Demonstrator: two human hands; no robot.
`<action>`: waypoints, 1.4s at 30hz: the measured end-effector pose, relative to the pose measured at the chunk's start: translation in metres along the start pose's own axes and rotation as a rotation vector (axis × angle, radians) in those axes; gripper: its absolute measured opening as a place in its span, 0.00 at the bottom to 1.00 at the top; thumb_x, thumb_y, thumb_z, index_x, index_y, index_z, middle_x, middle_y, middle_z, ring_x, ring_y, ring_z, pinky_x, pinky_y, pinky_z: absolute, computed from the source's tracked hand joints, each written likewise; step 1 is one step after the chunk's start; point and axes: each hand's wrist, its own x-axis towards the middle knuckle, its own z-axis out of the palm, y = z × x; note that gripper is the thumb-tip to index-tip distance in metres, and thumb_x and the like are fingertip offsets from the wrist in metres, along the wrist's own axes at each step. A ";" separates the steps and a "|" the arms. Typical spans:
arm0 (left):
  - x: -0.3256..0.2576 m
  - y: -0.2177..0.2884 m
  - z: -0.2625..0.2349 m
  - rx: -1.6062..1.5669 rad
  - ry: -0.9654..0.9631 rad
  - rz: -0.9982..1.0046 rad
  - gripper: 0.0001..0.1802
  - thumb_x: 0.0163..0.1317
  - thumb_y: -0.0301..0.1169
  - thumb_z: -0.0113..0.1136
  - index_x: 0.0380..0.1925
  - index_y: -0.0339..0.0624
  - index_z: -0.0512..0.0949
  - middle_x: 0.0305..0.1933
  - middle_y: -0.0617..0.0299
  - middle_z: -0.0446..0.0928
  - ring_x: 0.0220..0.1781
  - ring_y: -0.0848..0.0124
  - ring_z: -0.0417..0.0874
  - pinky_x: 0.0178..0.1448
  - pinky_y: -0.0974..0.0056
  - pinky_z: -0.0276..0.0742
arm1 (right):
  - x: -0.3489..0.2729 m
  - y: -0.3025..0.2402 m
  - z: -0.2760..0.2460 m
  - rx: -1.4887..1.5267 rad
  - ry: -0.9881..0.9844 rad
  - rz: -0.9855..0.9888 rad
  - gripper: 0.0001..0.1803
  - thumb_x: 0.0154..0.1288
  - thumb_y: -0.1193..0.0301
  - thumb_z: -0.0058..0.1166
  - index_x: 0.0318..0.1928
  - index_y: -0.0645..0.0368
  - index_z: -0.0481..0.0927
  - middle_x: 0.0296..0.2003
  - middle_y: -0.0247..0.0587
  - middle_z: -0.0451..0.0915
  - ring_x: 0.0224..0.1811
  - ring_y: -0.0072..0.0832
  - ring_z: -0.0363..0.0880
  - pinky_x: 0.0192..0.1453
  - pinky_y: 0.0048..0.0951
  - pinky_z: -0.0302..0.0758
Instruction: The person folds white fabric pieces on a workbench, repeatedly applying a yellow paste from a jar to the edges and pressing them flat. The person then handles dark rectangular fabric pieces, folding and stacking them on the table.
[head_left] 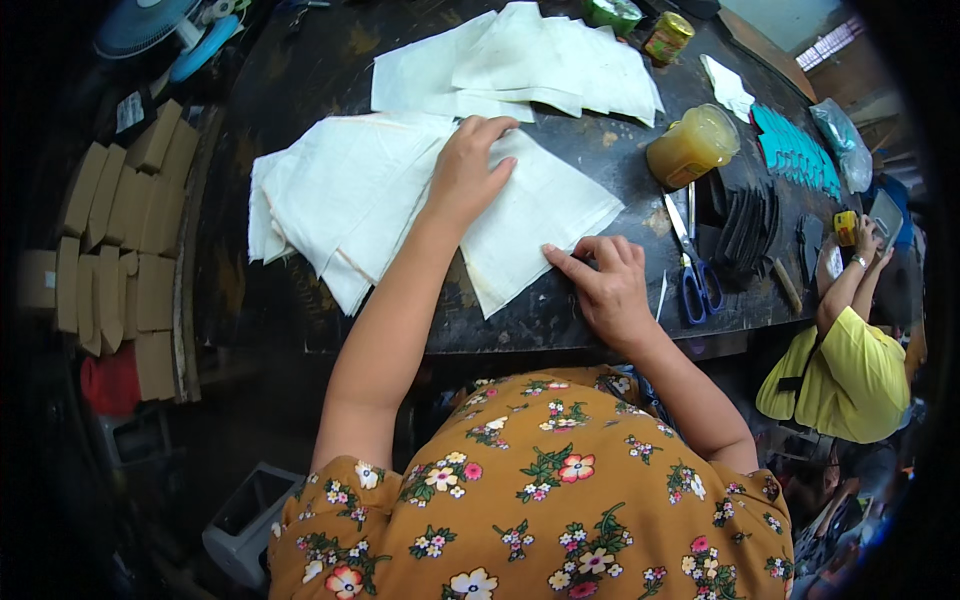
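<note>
Her left hand lies open, palm flat on the top white fabric sheet; the right hand, fingers loosely curled, presses its near edge, the sheet running diagonally away between them on the dark worktable.

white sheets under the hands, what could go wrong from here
1. The top sheet juts past the table edge, pinned only by the left hand and right hand; lifting either may let it slide off.
2. The open jar of yellow paste stands just beside the sheet; a bump could smear it.
3. Scissors lie right by the right hand, so a sideways sweep could catch the blades.
</note>
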 end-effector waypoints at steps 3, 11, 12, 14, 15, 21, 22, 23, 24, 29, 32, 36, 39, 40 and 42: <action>-0.005 0.003 0.008 0.162 0.060 0.109 0.23 0.63 0.25 0.73 0.59 0.56 0.89 0.64 0.57 0.83 0.71 0.56 0.81 0.79 0.45 0.70 | 0.001 0.010 -0.006 -0.058 -0.016 -0.010 0.29 0.64 0.77 0.63 0.63 0.34 0.91 0.48 0.33 0.81 0.53 0.37 0.78 0.59 0.42 0.68; -0.017 0.022 0.041 0.291 -0.244 0.454 0.18 0.72 0.30 0.68 0.60 0.57 0.90 0.72 0.61 0.83 0.76 0.58 0.79 0.82 0.48 0.68 | 0.011 0.038 -0.017 -0.125 0.045 -0.025 0.27 0.64 0.74 0.65 0.61 0.33 0.92 0.48 0.34 0.82 0.52 0.38 0.79 0.58 0.45 0.69; -0.017 0.020 0.042 0.319 -0.242 0.432 0.17 0.76 0.33 0.64 0.61 0.57 0.89 0.74 0.61 0.82 0.78 0.59 0.78 0.84 0.48 0.66 | 0.010 0.036 -0.016 -0.108 0.039 -0.034 0.27 0.63 0.74 0.66 0.61 0.33 0.92 0.48 0.34 0.82 0.51 0.37 0.79 0.58 0.45 0.69; -0.019 0.018 0.047 0.295 -0.178 0.460 0.16 0.75 0.33 0.65 0.59 0.57 0.90 0.72 0.61 0.83 0.77 0.59 0.79 0.83 0.47 0.66 | 0.003 0.021 -0.018 -0.077 -0.012 -0.064 0.27 0.62 0.74 0.66 0.60 0.33 0.93 0.48 0.33 0.82 0.51 0.37 0.78 0.58 0.45 0.69; -0.021 0.016 0.048 0.298 -0.169 0.449 0.15 0.74 0.34 0.65 0.58 0.57 0.90 0.71 0.61 0.84 0.76 0.59 0.80 0.83 0.46 0.66 | -0.002 0.011 -0.019 -0.057 -0.036 -0.080 0.27 0.62 0.74 0.66 0.60 0.33 0.93 0.48 0.33 0.82 0.51 0.37 0.78 0.58 0.45 0.68; -0.021 0.013 0.050 0.371 -0.074 0.424 0.16 0.75 0.33 0.63 0.59 0.56 0.90 0.72 0.58 0.83 0.77 0.58 0.79 0.84 0.46 0.64 | 0.004 0.014 -0.020 -0.064 -0.001 -0.004 0.31 0.59 0.77 0.66 0.64 0.40 0.89 0.49 0.33 0.82 0.54 0.37 0.78 0.59 0.45 0.68; -0.022 0.014 0.052 0.379 -0.072 0.408 0.16 0.75 0.32 0.62 0.59 0.56 0.90 0.72 0.56 0.83 0.77 0.57 0.79 0.84 0.46 0.64 | 0.004 0.013 -0.017 -0.101 -0.007 0.008 0.32 0.62 0.77 0.63 0.68 0.43 0.87 0.47 0.33 0.80 0.53 0.36 0.77 0.57 0.43 0.67; -0.022 0.014 0.052 0.370 -0.062 0.414 0.17 0.75 0.32 0.62 0.59 0.56 0.90 0.72 0.56 0.83 0.77 0.57 0.79 0.84 0.46 0.64 | 0.003 0.008 -0.014 -0.110 -0.041 -0.004 0.32 0.63 0.77 0.62 0.68 0.43 0.86 0.47 0.33 0.80 0.52 0.36 0.77 0.57 0.43 0.67; -0.022 0.014 0.052 0.371 -0.064 0.411 0.17 0.75 0.31 0.62 0.59 0.56 0.89 0.72 0.56 0.83 0.77 0.56 0.79 0.84 0.46 0.63 | 0.001 -0.001 -0.012 -0.120 -0.073 -0.015 0.31 0.64 0.77 0.61 0.69 0.44 0.86 0.46 0.33 0.79 0.52 0.35 0.76 0.56 0.42 0.67; -0.022 0.013 0.052 0.361 -0.072 0.406 0.17 0.75 0.31 0.62 0.60 0.56 0.89 0.72 0.56 0.83 0.78 0.57 0.78 0.85 0.47 0.62 | -0.027 -0.044 -0.021 -0.091 -0.186 -0.201 0.30 0.67 0.73 0.56 0.71 0.51 0.84 0.46 0.33 0.77 0.52 0.35 0.75 0.59 0.43 0.65; -0.022 0.013 0.052 0.361 -0.075 0.408 0.17 0.75 0.31 0.62 0.60 0.56 0.89 0.72 0.57 0.83 0.78 0.57 0.78 0.85 0.47 0.62 | -0.024 -0.043 -0.028 0.069 -0.179 -0.209 0.27 0.64 0.72 0.61 0.64 0.48 0.87 0.46 0.34 0.78 0.53 0.36 0.76 0.60 0.45 0.66; -0.021 0.013 0.051 0.343 -0.084 0.401 0.17 0.74 0.31 0.62 0.60 0.56 0.89 0.72 0.57 0.82 0.78 0.57 0.78 0.85 0.47 0.62 | -0.013 -0.035 -0.030 -0.064 -0.118 -0.092 0.27 0.66 0.72 0.60 0.66 0.46 0.85 0.48 0.35 0.79 0.54 0.36 0.76 0.59 0.44 0.66; -0.021 0.013 0.049 0.355 -0.092 0.403 0.17 0.74 0.31 0.62 0.60 0.56 0.89 0.72 0.57 0.82 0.78 0.56 0.78 0.85 0.46 0.62 | -0.015 -0.038 -0.031 -0.023 -0.188 -0.246 0.26 0.69 0.71 0.56 0.68 0.47 0.85 0.50 0.35 0.78 0.55 0.35 0.75 0.61 0.44 0.66; -0.021 0.013 0.048 0.367 -0.103 0.403 0.17 0.74 0.31 0.62 0.60 0.56 0.89 0.72 0.57 0.82 0.78 0.56 0.78 0.84 0.46 0.62 | -0.015 -0.039 -0.031 0.058 -0.149 -0.335 0.26 0.65 0.73 0.62 0.64 0.44 0.89 0.48 0.34 0.79 0.54 0.34 0.77 0.60 0.44 0.66; -0.020 0.013 0.047 0.363 -0.117 0.403 0.18 0.75 0.31 0.63 0.62 0.55 0.88 0.74 0.57 0.81 0.78 0.55 0.77 0.84 0.45 0.63 | -0.016 -0.034 -0.031 0.135 -0.213 -0.262 0.26 0.65 0.72 0.60 0.65 0.46 0.87 0.49 0.34 0.79 0.55 0.35 0.76 0.60 0.44 0.67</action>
